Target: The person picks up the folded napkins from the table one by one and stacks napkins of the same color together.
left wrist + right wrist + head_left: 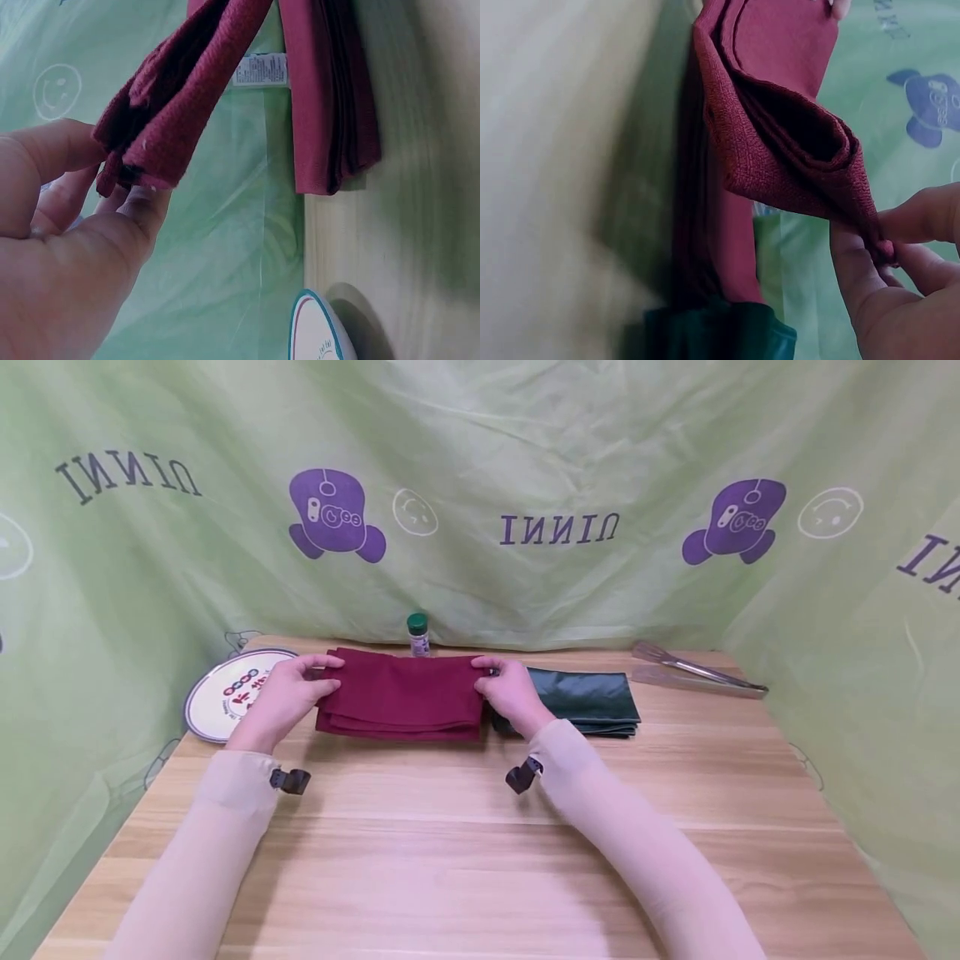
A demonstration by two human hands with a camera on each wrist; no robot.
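Both hands hold a folded maroon cloth [408, 687] up by its two ends. My left hand [288, 693] pinches its left end between thumb and fingers. At the other end, my right hand [513, 692] pinches the upper corner. In the left wrist view the held cloth [187, 112] hangs apart from a second folded maroon stack [315, 112], which lies on the table. The right wrist view shows the held layers [787, 142] sagging open in a loop. To the right, a folded dark green satiny cloth [592, 697] lies beside the maroon stack.
A round white dish [213, 697] with a blue rim and red lettering sits at the left edge. Behind the cloth stands a small jar with a green lid [417, 625]. Metal tongs [705, 672] lie at the back right. A green printed curtain [465, 460] encloses the table.
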